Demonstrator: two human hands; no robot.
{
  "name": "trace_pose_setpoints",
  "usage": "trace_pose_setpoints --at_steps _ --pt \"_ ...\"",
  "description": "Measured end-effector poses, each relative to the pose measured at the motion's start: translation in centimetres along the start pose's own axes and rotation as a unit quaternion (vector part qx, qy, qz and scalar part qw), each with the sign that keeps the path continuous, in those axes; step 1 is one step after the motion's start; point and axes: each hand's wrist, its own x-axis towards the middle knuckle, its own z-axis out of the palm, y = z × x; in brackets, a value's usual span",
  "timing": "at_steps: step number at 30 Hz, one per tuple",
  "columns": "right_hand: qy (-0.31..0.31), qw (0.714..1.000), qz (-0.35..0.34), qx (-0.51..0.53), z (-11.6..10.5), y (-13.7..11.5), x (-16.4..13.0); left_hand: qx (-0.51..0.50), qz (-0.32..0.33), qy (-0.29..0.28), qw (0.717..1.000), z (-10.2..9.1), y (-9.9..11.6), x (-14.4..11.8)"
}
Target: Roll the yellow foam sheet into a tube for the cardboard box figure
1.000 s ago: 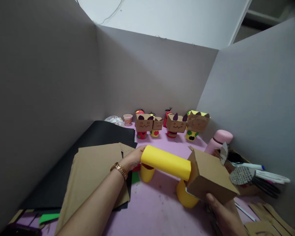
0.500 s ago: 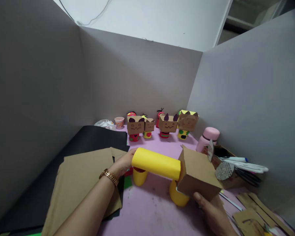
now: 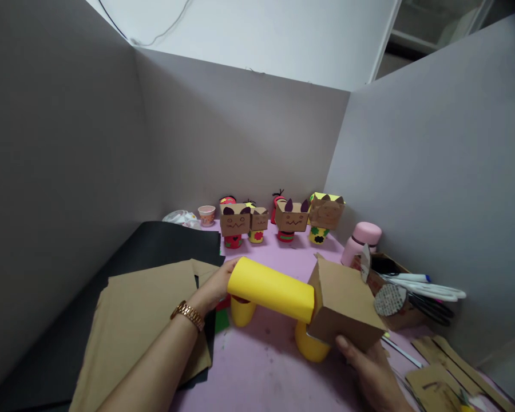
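Observation:
My left hand grips the left end of a rolled sheet of yellow paper, with most of its fingers hidden behind the roll. The roll's right end meets the side of a brown cardboard box; whether it goes inside I cannot tell. From below and the right, my right hand holds the box, its thumb on the lower edge. Beneath the roll stands a yellow cup with a dark inside. Another yellow cup is partly covered by the box.
Cardboard sheets lie over black sheets at the left. Several cat-faced box figures stand at the back beside a paper cup. At the right are a pink bottle, an organizer with pens and cardboard strips.
The yellow roll's right end has dipped slightly against the box. Both hands keep their hold, and the whole view has shifted a little.

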Motion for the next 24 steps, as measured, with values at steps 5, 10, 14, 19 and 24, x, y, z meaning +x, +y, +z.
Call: trace_pose_setpoints --at_steps 5,10,14,19,24 --pt "0.000 1.000 0.005 0.003 -0.12 0.06 -0.03 0.004 0.005 -0.002 1.000 0.23 0.20 -0.33" --pt "0.003 1.000 0.009 0.014 0.22 -0.41 -0.19 0.009 -0.002 -0.001 1.000 0.25 0.19 -0.42" --pt "0.016 0.999 0.023 0.025 0.48 -0.55 -0.23 0.010 -0.011 -0.005 1.000 0.22 0.19 -0.28" --pt "0.005 1.000 0.018 0.026 0.37 -0.35 -0.24 -0.001 -0.006 -0.008 1.000 0.13 -0.03 -0.16" --pt "-0.011 0.999 0.022 0.022 0.12 0.15 -0.04 -0.006 -0.005 -0.010 1.000 0.03 -0.31 -0.05"
